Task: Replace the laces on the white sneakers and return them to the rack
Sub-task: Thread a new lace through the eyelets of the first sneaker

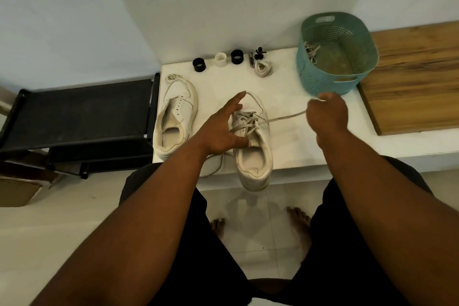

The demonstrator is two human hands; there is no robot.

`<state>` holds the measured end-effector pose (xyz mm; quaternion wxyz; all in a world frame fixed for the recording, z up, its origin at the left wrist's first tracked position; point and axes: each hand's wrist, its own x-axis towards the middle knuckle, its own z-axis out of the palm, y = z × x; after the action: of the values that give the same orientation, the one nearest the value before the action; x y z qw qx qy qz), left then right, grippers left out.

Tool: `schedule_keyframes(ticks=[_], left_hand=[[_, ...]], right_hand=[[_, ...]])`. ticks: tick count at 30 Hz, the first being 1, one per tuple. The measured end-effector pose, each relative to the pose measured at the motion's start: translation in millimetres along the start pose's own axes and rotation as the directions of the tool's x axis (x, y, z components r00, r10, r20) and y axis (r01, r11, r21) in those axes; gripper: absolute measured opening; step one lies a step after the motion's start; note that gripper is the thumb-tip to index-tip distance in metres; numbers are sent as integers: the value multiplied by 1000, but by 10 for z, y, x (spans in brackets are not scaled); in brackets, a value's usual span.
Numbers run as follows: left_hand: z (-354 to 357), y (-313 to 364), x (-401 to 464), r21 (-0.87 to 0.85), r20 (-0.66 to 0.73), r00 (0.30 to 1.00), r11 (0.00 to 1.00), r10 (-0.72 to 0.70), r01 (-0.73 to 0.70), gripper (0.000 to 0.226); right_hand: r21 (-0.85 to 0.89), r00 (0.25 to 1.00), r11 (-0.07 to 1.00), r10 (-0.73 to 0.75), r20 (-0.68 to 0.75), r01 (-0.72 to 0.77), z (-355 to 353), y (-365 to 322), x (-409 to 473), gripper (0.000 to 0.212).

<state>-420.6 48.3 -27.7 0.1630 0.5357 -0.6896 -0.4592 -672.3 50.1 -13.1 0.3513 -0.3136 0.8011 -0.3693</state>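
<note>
Only one marking is showing: a small line of print on the insole (pixel 253 168) at the heel of the white sneaker (pixel 252 154), lying just below where the left hand (pixel 221 129) is pressing on its laces. The letters are appearing too small and blurred to read. Nothing else is carrying legible text.

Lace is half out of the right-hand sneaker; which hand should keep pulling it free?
Right. The right hand already pinches the taut grey-white lace running from the white leather sneaker, while the left hand rests on that shoe, steadying it.
</note>
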Motion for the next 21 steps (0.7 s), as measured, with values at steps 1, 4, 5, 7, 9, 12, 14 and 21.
schedule_keyframes(ticks=[1, 4, 5, 7, 9, 12, 14, 21], left_hand=[[3, -19, 3, -12, -2, 1000, 1000, 2, -2, 123], [27, -54, 5, -24, -12, 1000, 999, 24, -24, 124], [33, -61, 4, -28, -17, 1000, 999, 26, -26, 124], [31, -81, -4, -35, -23, 1000, 999, 18, -19, 123], [20, -105, -7, -46, -21, 1000, 999, 9, -10, 122], [19, -113, 2, -65, -9, 1000, 998, 3, -3, 122], [20, -118, 5, -65, -5, 1000, 998, 4, -4, 123], [25, -144, 13, -77, -4, 1000, 997, -2, 1, 121]], right_hand=[[-103, 990, 987, -116, 76, 123, 56, 11, -65, 49], [-335, 863, 822, -326, 385, 460, 289, 73, -196, 35], [-388, 828, 762, -335, 449, 519, 342, 80, -239, 26], [-413, 799, 717, -341, 495, 562, 391, 82, -286, 15], [-474, 838, 706, -336, 430, 526, 366, 64, -243, 14], [-612, 934, 708, -304, 188, 354, 182, 37, -81, 17], [-626, 952, 720, -274, 140, 299, 106, 67, -16, 22], [-413, 757, 654, -413, 506, 633, 375, 43, -303, 15]])
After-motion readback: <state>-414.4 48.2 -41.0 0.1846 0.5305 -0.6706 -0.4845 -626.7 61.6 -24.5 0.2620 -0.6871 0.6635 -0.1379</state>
